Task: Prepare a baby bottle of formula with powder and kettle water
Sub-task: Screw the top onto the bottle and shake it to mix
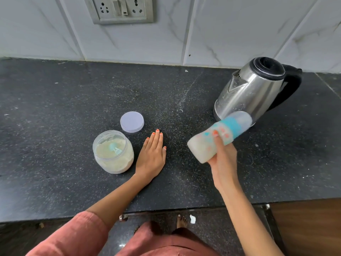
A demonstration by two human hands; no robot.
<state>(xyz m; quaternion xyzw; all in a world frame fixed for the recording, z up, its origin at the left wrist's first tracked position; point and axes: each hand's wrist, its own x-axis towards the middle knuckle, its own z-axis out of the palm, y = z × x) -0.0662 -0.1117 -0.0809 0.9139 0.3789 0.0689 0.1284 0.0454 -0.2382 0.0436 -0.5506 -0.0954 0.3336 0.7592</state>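
View from the head camera. I see the clear plastic baby bottle (pixel 203 147) held in the air above the black speckled stone counter (pixel 73 108), just in front of the stainless-steel electric kettle with the black handle (pixel 254 89). The bottle lies tilted, base toward me and to the left, top pointing up and right toward the kettle's foot. Its body is filled with a milky white liquid and printed with small orange and teal marks; a teal collar ring and a translucent domed cap close the top. Its outline is blurred.

The right hand (pixel 224 159) grips the bottle from below, its fingers (pixel 217 140) curled over the middle of the body. The left hand (pixel 152 154) rests palm down on the counter, fingers straight and together, holding nothing. It lies just beside the open round clear plastic jar of pale powder (pixel 113 152), which has a teal scoop (pixel 114 147) lying in the powder. The jar's flat round pale lid (pixel 132 122) lies on the counter just behind the jar, apart from it.

Open counter runs to the left of the jar, between the two hands, and back to the white marbled wall tiles (pixel 221 24). The counter's front edge passes under both forearms. The kettle stands near the wall at the right.
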